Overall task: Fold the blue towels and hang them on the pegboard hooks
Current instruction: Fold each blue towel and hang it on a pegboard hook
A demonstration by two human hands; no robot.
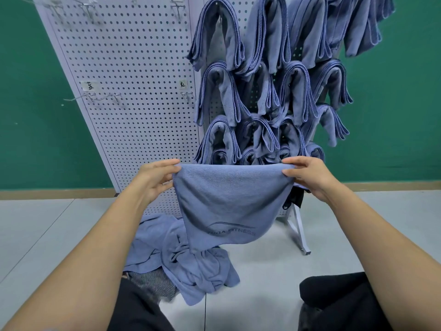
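- The left hand (155, 180) pinches one top corner of a blue towel (229, 201) between thumb and curled fingers.
- The right hand (307, 177) pinches the other top corner the same way.
- The towel's top edge runs taut from fingers to fingers, and the rest hangs below them, clear of the floor (334, 235).
- Dark print low on the towel, well under the fingers, reads "YOGA FITNESS" beneath a curved line.
- Beyond the fingertips stands a white pegboard (124, 115). Two small paper labels (87, 85) on it bear handwriting too blurred to read.
- Bare hooks (105, 96) sit just under the labels, above the left fingers.
- Hung towels (262, 80), folded and blue, crowd the board above and beyond the right fingers.
- A loose pile (181, 259) of blue towels lies on the floor below the left fingers.
- The floor is pale grey, in large tiles.
- A green wall (393, 115) with a tan skirting stands behind the board.
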